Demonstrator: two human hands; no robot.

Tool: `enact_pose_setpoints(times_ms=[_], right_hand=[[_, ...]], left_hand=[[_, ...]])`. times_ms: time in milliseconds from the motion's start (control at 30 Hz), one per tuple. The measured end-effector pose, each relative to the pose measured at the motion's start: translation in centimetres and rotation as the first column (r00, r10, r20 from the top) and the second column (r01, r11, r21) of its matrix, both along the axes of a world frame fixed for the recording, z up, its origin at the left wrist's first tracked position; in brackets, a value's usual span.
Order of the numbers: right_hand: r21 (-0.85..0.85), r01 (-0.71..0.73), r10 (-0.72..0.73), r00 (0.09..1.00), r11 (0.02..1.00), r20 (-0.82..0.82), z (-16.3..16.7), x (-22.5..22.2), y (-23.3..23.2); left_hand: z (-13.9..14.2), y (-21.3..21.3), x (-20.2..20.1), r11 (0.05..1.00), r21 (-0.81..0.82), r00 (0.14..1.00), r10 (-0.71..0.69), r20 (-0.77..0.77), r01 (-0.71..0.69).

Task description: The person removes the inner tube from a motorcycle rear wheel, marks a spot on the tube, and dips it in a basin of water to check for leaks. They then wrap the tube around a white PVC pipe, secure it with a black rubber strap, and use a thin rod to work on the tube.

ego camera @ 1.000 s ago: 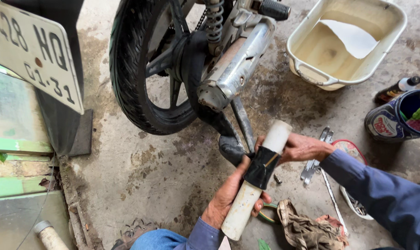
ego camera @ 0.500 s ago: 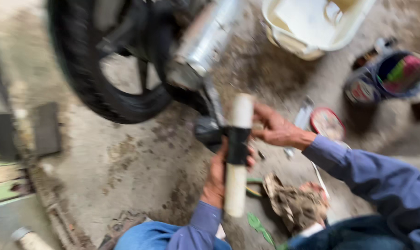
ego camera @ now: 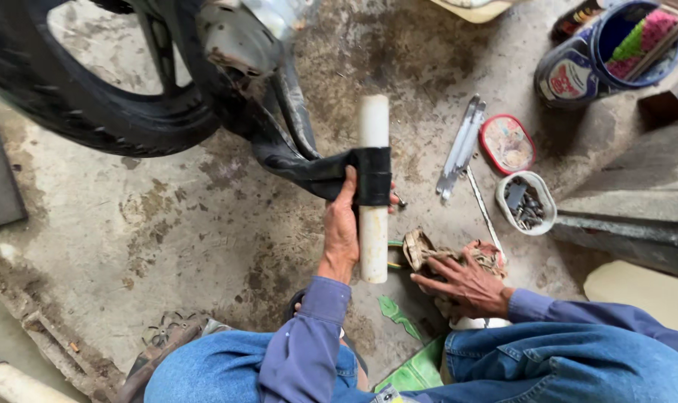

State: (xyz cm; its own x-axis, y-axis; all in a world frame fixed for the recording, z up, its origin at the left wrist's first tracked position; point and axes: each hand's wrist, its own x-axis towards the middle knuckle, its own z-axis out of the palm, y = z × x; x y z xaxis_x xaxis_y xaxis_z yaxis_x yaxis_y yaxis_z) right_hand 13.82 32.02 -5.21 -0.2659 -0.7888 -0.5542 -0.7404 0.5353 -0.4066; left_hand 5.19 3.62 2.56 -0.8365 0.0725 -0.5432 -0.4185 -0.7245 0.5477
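Stained concrete floor (ego camera: 167,231), wheel (ego camera: 92,112) upper left. At frame centre, your left hand (ego camera: 342,227) clamps the black inner tube (ego camera: 331,173) against the white pipe (ego camera: 374,194), stretching it flat. Your right hand (ego camera: 466,285) presses spread-fingered on rags (ego camera: 428,250) below.

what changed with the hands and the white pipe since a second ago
The right hand let go of the white pipe and dropped to the dirty rag on the floor, where it now rests. The left hand still grips the pipe where the black inner tube wraps around it. The tube still runs from the wheel to the pipe, and the wrenches lie where they were.
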Motion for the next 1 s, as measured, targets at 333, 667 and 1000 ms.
enact_pose_setpoints(times_ms=[333, 667, 1000], right_hand=[[-0.171, 0.718, -0.444, 0.581, 0.675, 0.682, 9.6, -14.3, -0.4], [-0.619, 0.765, -0.711, 0.536, 0.180, 0.455, 13.6, -14.1, -17.1], [-0.850, 0.475, -0.607, 0.751, 0.226, 0.259, 16.8, -10.2, -18.4]], left_hand=[[1.8, -1.2, -0.1, 0.988, -0.064, 0.987, 0.138, -0.087, -0.144], [1.4, -1.8, -2.2, 0.958, 0.169, 0.971, 0.239, -0.013, -0.234], [1.3, -4.3, -1.5, 0.898, 0.337, 0.935, 0.337, -0.114, -0.282]])
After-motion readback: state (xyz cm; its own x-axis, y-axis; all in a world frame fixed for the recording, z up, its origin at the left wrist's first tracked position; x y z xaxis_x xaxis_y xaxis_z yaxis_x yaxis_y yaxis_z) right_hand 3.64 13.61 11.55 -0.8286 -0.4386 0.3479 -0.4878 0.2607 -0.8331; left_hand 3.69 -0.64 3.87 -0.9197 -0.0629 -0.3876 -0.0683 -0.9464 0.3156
